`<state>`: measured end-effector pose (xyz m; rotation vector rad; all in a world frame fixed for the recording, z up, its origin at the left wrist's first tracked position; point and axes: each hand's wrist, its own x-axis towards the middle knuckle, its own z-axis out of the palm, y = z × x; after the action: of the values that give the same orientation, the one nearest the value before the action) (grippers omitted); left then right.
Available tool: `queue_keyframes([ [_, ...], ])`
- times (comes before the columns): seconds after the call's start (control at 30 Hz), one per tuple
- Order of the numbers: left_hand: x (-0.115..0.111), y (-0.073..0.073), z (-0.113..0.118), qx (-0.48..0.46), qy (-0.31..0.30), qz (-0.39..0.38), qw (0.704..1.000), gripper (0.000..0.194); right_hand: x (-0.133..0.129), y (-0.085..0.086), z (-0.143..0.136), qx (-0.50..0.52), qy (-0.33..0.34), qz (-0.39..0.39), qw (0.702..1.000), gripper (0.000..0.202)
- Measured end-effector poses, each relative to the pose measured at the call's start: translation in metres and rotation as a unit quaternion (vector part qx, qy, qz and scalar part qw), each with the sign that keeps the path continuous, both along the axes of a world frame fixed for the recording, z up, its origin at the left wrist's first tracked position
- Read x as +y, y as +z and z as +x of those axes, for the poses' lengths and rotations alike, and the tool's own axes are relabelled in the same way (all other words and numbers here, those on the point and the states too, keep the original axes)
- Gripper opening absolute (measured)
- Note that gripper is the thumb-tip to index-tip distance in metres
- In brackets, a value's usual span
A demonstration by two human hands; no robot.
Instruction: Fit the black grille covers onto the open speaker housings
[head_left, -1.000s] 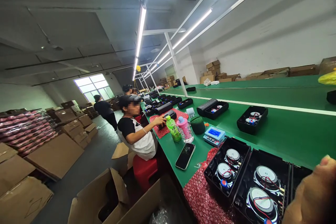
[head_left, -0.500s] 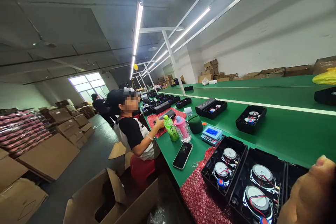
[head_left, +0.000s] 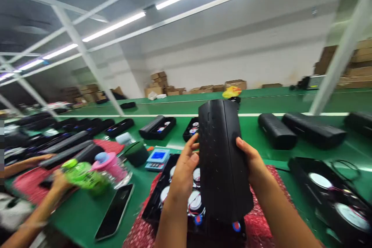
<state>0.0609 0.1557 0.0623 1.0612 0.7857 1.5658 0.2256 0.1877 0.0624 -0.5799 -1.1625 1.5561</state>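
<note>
A black speaker case (head_left: 222, 159) is raised upright, slightly tilted, in front of me. My left hand (head_left: 184, 170) grips its left edge, the fingertips partly hidden behind it. On the right side, my right hand (head_left: 252, 161) is closed round the edge with the thumb on the near face. Below and behind the raised case lie open speaker housings (head_left: 157, 205) with round white-backed drivers, red wires and blue-and-red plugs. They rest on red bubble wrap (head_left: 136, 234), and the raised case covers part of them.
A phone (head_left: 114, 213), a blue-screened tester (head_left: 157, 159), a pink bottle (head_left: 112, 168) and a green bottle (head_left: 84, 176) stand left. A co-worker's hand (head_left: 59, 182) is beside the bottles. More speaker cases (head_left: 277, 131) line the green bench; an open housing (head_left: 334, 201) sits right.
My view has swung right, away from the aisle. A hand showed only at the right edge before; now both my hands hold a black speaker case up over the open housings.
</note>
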Motion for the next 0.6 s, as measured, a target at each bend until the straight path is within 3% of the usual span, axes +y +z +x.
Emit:
queue_keyframes([
  [0.07, 0.013, -0.011, -0.004, -0.056, -0.060, -0.039, 0.996, 0.058, 0.014, -0.003, -0.007, 0.032, 0.013, -0.042, 0.999, 0.064],
  [0.13, 0.017, -0.019, -0.005, -0.094, -0.162, -0.095, 0.978, 0.047, 0.025, -0.008, -0.012, 0.043, 0.010, -0.051, 0.998, 0.065],
  [0.2, 0.017, -0.022, -0.005, -0.095, -0.218, -0.136, 0.962, 0.051, 0.030, -0.012, -0.012, 0.053, 0.003, -0.049, 0.997, 0.057],
  [0.3, 0.016, -0.019, -0.004, -0.075, -0.156, -0.115, 0.978, 0.060, 0.031, -0.016, -0.010, 0.060, 0.024, -0.044, 0.997, 0.050],
  [0.4, 0.011, -0.012, -0.001, -0.010, -0.008, -0.049, 0.999, 0.093, 0.032, -0.023, -0.012, 0.072, 0.088, -0.059, 0.992, 0.061],
  [0.43, 0.008, -0.010, 0.001, 0.022, 0.033, -0.028, 0.999, 0.094, 0.033, -0.027, -0.013, 0.076, 0.107, -0.069, 0.989, 0.063],
  [0.5, -0.002, -0.005, 0.006, 0.073, 0.079, 0.005, 0.994, 0.078, 0.036, -0.037, -0.015, 0.087, 0.133, -0.092, 0.983, 0.060],
  [0.6, -0.016, -0.001, 0.010, 0.094, 0.061, 0.003, 0.994, 0.065, 0.039, -0.053, -0.013, 0.113, 0.157, -0.117, 0.974, 0.068],
])
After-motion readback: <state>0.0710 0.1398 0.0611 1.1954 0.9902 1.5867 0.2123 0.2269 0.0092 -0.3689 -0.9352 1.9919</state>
